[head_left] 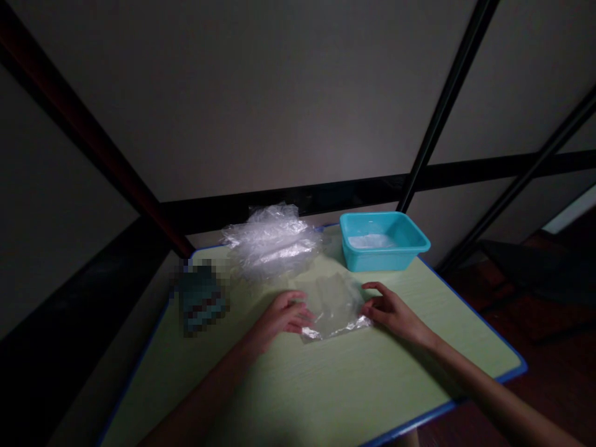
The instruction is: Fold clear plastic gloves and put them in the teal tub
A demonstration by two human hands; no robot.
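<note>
A clear plastic bag [333, 305] lies flat on the pale green table [326, 391], between my two hands. My left hand [282, 316] rests on the bag's left edge with its fingers curled and pinching the plastic. My right hand [393, 310] is at the bag's right edge, fingers bent and gripping the corner. Behind the bag sits a crumpled heap of clear plastic bags [272, 242].
A turquoise plastic tub [382, 241] with something white inside stands at the table's far right. A blurred, pixelated dark object [202, 298] sits at the left edge. Dark metal bars and a plain wall rise behind the table; a dark floor lies to the right.
</note>
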